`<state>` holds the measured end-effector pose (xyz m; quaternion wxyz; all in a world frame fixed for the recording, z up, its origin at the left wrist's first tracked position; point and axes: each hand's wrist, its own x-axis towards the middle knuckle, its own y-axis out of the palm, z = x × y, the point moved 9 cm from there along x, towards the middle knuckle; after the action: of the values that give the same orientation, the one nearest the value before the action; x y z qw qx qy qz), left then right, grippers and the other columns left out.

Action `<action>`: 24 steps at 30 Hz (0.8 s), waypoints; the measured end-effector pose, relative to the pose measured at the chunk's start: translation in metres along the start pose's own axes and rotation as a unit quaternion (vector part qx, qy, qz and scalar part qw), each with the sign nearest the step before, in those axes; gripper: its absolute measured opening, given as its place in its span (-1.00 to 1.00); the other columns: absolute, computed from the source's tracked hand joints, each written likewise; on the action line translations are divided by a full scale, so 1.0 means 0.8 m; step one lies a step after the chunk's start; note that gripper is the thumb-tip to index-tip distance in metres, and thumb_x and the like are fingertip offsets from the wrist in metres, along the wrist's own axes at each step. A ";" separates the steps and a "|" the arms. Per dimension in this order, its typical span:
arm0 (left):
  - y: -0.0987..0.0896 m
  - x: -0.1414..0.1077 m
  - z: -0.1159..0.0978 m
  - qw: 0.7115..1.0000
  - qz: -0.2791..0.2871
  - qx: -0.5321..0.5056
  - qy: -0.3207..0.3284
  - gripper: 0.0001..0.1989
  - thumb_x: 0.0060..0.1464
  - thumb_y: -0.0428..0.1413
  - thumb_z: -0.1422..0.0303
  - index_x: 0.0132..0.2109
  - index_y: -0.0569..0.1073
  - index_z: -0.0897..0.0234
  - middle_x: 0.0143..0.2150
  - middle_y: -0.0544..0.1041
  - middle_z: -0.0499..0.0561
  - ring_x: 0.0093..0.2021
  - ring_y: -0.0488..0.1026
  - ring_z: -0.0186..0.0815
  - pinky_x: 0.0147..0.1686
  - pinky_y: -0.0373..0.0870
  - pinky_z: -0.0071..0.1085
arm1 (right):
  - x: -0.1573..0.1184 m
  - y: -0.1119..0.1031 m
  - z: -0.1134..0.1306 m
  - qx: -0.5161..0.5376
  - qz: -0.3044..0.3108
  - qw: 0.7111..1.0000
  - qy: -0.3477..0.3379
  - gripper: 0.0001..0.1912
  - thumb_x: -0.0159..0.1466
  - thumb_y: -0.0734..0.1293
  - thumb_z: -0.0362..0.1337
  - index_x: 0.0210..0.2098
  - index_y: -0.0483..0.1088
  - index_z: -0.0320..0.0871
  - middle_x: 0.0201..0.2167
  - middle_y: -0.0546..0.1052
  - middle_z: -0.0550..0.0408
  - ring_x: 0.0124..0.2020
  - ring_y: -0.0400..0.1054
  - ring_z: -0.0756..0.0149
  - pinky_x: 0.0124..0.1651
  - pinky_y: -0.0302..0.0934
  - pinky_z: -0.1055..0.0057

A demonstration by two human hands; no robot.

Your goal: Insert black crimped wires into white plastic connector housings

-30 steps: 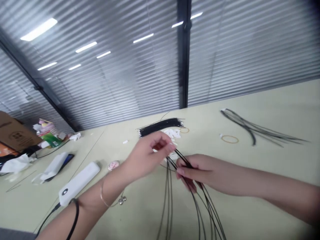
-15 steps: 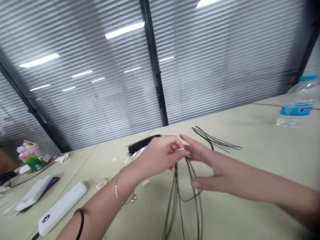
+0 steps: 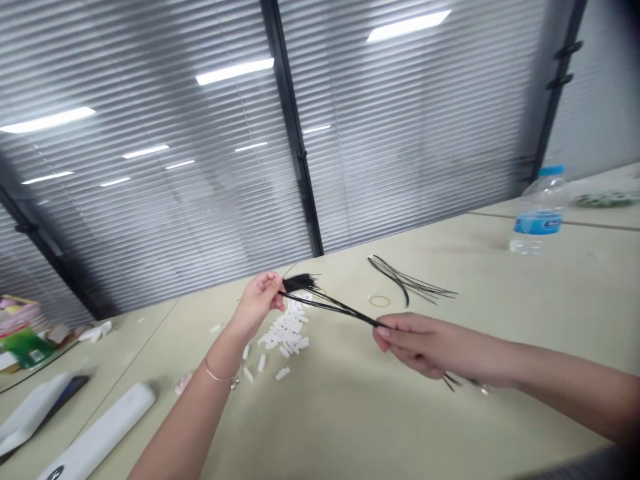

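Observation:
Several thin black wires (image 3: 340, 307) stretch between my two hands above the table. My left hand (image 3: 261, 293) pinches them at one end. My right hand (image 3: 417, 340) is closed round the other part, and the loose wire tips stick out below its palm. Behind my left hand lies a thick black wire bundle (image 3: 302, 282), partly hidden. A heap of small white pieces (image 3: 287, 330) lies on the table below the held wires. Another loose group of black wires (image 3: 413, 280) rests farther back, with a thin yellowish ring (image 3: 379, 301) beside it.
A water bottle (image 3: 537, 213) with a blue cap stands at the back right. White devices (image 3: 107, 433) lie at the front left, near a green and pink container (image 3: 27, 340). Window blinds (image 3: 200, 220) rise behind the table (image 3: 350, 427).
My right hand has closed on the wires, which hung down before and are now stretched between both hands. My left hand has moved left, uncovering the white pieces. The view has shifted right.

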<state>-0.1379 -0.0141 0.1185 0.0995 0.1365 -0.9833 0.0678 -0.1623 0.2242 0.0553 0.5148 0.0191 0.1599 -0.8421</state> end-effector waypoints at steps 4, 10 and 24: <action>0.007 -0.027 0.064 0.997 0.046 0.007 -0.065 -0.35 -0.01 0.22 -0.15 -0.04 0.38 0.34 -0.14 0.47 0.13 -0.33 0.50 -0.27 -0.37 0.46 -0.35 | 0.026 -0.074 0.000 -0.061 -0.080 0.994 0.038 -0.63 0.42 0.21 -0.03 -0.32 0.28 -0.24 -0.58 0.18 0.29 -0.65 -0.03 0.61 -0.62 -0.08 0.62; -0.009 -0.070 0.131 0.993 0.080 0.010 -0.084 -0.25 -0.05 0.14 -0.29 -0.08 0.37 0.35 -0.34 0.50 0.08 -0.44 0.44 -0.31 -0.41 0.35 -0.39 | 0.072 -0.226 0.021 -0.099 -0.245 0.961 0.080 -0.69 0.43 0.22 -0.09 -0.06 0.37 -0.21 -0.19 0.45 0.03 -0.31 0.35 0.45 -0.26 0.36 0.45; -0.007 -0.096 0.091 0.995 0.094 -0.021 0.011 -0.33 0.12 0.05 -0.22 -0.02 0.39 0.35 -0.37 0.54 0.10 -0.38 0.47 -0.26 -0.28 0.41 -0.32 | 0.114 -0.269 -0.097 -0.346 -0.327 0.854 0.207 -0.66 0.38 0.30 -0.14 0.00 0.38 -0.27 -0.06 0.45 -0.04 -0.12 0.40 0.29 -0.08 0.39 0.29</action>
<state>-0.0770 -0.0116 0.0321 0.1060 0.0410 -0.9919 0.0574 -0.4036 0.2584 0.0173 0.1376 -0.0398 0.5411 -0.8286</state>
